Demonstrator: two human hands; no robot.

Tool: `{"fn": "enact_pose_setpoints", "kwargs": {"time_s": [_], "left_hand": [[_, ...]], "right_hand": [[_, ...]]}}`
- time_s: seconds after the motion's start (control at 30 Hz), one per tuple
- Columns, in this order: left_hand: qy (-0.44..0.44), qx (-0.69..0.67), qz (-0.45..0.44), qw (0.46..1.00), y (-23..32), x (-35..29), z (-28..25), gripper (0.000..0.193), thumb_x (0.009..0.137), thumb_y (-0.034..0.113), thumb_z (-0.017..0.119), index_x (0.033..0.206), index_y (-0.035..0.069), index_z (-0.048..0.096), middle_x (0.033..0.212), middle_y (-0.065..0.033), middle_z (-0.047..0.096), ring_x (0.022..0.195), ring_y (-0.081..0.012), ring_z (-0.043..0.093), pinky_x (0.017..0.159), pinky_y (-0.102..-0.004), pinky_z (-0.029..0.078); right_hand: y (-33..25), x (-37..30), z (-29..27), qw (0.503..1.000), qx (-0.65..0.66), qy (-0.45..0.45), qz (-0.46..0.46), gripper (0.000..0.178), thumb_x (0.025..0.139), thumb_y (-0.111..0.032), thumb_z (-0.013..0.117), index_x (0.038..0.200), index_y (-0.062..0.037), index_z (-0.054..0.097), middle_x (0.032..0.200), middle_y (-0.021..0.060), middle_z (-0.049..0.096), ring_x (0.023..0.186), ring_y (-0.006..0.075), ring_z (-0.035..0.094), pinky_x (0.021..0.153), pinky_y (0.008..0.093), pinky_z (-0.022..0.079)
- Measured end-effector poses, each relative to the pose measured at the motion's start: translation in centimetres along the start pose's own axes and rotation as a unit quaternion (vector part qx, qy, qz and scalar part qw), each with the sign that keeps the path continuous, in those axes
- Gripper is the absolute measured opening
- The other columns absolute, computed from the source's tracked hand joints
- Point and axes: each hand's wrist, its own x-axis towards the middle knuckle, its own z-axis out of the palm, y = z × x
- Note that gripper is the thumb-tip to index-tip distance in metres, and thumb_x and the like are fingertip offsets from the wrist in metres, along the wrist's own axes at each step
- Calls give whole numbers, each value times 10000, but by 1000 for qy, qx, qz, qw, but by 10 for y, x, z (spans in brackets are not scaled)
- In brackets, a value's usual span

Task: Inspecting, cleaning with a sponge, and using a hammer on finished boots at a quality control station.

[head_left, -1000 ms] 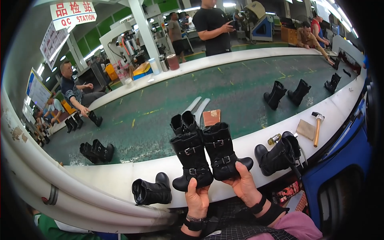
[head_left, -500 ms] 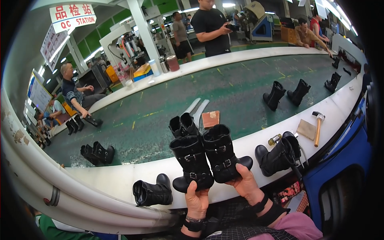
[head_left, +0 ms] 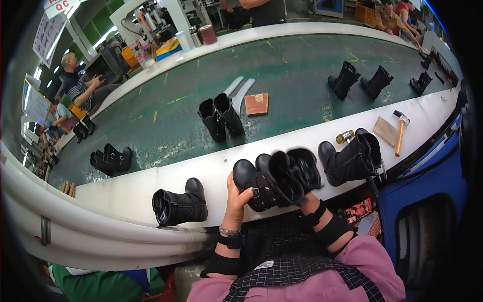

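Note:
My left hand (head_left: 235,202) is wrapped round a black buckled boot (head_left: 262,195), its thumb near a buckle. The boot is tipped, with its rounded toe to the upper left and its opening facing me. Against it leans a second black boot (head_left: 305,173), slightly smeared by motion. My right hand (head_left: 309,202) supports that one from below, most of its fingers hidden. On the white ledge to the left lies a black boot (head_left: 178,207). Right of my hands, more black boots (head_left: 348,163) lie on the ledge.
Beyond the white ledge (head_left: 121,194) runs a green conveyor belt (head_left: 176,123) carrying several boots (head_left: 220,118), white strips (head_left: 243,93) and a reddish block (head_left: 257,104). A hammer (head_left: 400,133), a tan pad (head_left: 385,132) and a brass-coloured fitting (head_left: 345,137) lie at right. People sit across the belt.
Both boots have turned from upright to tipped, openings toward me, and come closer to my body. The view has tilted down. Across the belt, a person's hand has left a boot.

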Motion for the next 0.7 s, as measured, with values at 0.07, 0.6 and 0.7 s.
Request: {"fn": "enact_pose_setpoints", "kwargs": {"time_s": [0.07, 0.6, 0.7], "left_hand": [[122, 82, -2, 989, -16, 6, 6, 716, 833, 258, 626, 1417, -24, 323, 1414, -180, 356, 1335, -298, 317, 1095, -361, 299], [103, 126, 141, 976, 49, -23, 55, 767, 672, 132, 840, 1298, -23, 425, 1226, -153, 548, 1097, -243, 571, 955, -355, 446], [231, 143, 168, 948, 54, -4, 52, 624, 680, 104, 854, 1191, -24, 520, 1087, -115, 638, 973, -209, 631, 881, -322, 490]], "right_hand": [[-6, -4, 13, 995, -57, -9, 85, 482, 995, -274, 441, 1391, -1, 418, 1374, 193, 469, 1200, 338, 503, 1034, 417, 384], [-37, -1, 8, 915, 267, -86, 289, 452, 1015, -223, 370, 1389, 27, 410, 1498, 276, 223, 1359, 392, 323, 1114, 430, 257], [-51, 2, -7, 855, 357, -98, 362, 438, 1008, -206, 387, 1393, -3, 433, 1534, 238, 118, 1350, 348, 349, 1093, 402, 299]]}}
